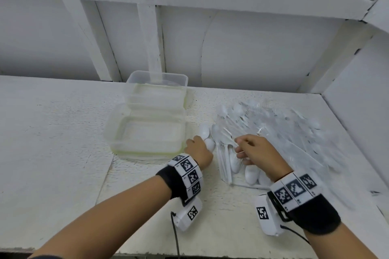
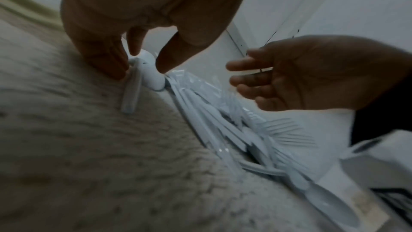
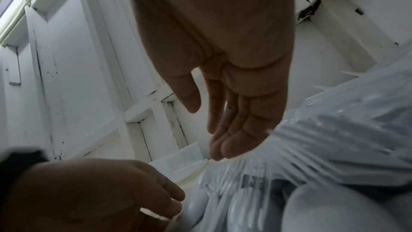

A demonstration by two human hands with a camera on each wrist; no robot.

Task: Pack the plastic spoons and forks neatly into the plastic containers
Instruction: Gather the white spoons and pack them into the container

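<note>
- Because my left hand [image 1: 199, 150] sits right at the near edge of the heap, its fingers [image 2: 169, 55] are the closer ones: thumb and fingertips curl down around the bowl of a white plastic spoon [image 2: 150, 72], touching it on both sides.
- That spoon lies flat on the surface [image 1: 63, 143], bowl under my fingertips and handle running back toward my wrist, so its long axis points along my hand rather than across it.
- My right hand [image 1: 257, 149] hovers just above the cutlery, its fingers [image 3: 225, 130] straight and loosely apart, holding nothing that I can make out.
- Beneath and beyond it spreads the pile of spoons and forks [image 1: 273, 132], much of it under a clear plastic bag [image 3: 334, 138], handles fanned in many directions.
- The clear plastic containers [image 1: 151, 130] lie just to the left of my left hand, nearly touching its knuckles; they look empty.
- I judge the carry short: lift, swing left, and lay the spoon lengthwise along the container's long side.
</note>
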